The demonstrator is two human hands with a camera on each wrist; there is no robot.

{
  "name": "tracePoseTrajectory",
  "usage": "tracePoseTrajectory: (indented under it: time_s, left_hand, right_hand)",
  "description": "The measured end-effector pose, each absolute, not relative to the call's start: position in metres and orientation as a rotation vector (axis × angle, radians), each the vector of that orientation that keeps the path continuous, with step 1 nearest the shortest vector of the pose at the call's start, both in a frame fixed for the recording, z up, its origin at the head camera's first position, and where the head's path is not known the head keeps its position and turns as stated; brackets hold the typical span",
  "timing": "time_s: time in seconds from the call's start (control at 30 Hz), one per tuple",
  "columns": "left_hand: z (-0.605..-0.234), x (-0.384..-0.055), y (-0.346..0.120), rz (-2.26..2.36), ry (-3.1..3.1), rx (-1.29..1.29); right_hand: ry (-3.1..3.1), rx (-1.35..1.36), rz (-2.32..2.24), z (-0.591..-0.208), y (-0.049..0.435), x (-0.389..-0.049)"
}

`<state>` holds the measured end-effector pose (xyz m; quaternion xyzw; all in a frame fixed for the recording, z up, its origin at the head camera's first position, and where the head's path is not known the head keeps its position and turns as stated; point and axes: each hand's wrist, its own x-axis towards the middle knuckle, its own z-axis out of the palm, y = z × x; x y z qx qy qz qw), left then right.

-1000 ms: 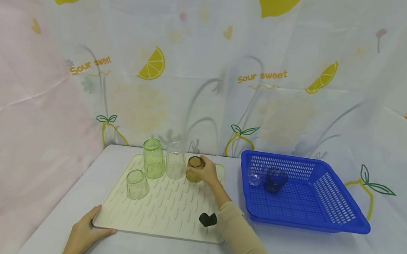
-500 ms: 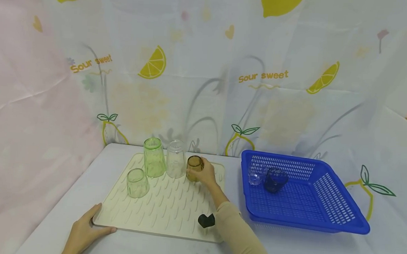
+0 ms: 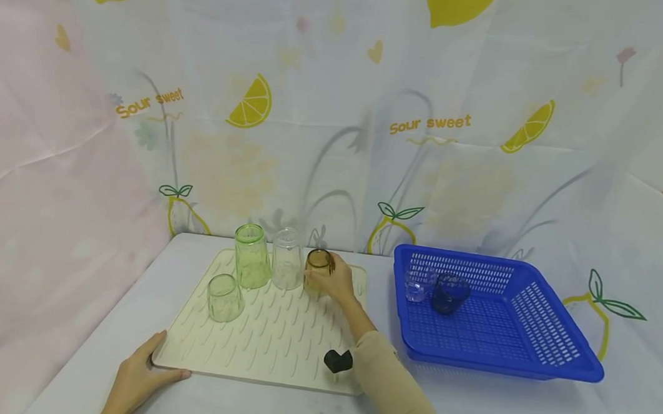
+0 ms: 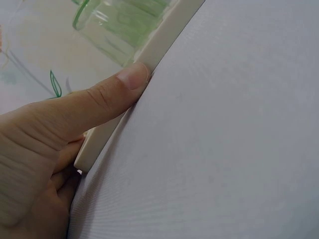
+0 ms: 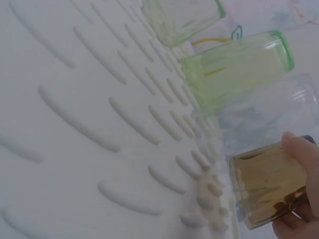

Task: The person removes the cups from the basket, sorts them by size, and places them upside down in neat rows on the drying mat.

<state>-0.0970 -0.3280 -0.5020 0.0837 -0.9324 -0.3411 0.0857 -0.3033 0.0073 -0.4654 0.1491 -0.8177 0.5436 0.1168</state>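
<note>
My right hand (image 3: 334, 281) holds an amber glass (image 3: 318, 264) by its sides at the back right of the cream drying mat (image 3: 268, 347). In the right wrist view the thumb and fingers grip the amber glass (image 5: 266, 181) near its rim; its base looks just off the mat. To its left stand a tall clear glass (image 3: 287, 261) and a tall green glass (image 3: 252, 258). A short pale green glass (image 3: 225, 300) stands in front of them. My left hand (image 3: 138, 375) grips the mat's front left corner, the thumb (image 4: 107, 97) along its front edge.
Right of the mat sits a blue plastic basket (image 3: 488, 328) with a small clear glass (image 3: 415, 289) and a dark glass (image 3: 449, 294) inside. A lemon-print cloth (image 3: 324, 138) hangs behind the table. A black piece (image 3: 338, 360) shows beside the right sleeve.
The amber glass in my right hand has risen slightly. My left hand stays on the mat's corner, and the other glasses stand where they were.
</note>
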Motion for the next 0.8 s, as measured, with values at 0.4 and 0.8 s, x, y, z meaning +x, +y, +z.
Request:
tracePoseTrajectory:
  time_s: [0.4,0.8]
  left_hand:
    - [-0.502,-0.097,-0.329,-1.028,-2.8,0.264]
    - [-0.5,-0.098,-0.328,-1.011,-2.799,0.246]
  right_hand:
    - [-2.429,0.374,1.639,-0.436,0.005,-0.285]
    - [-2.464,0.626,1.736,-0.418,-0.006,-0.258]
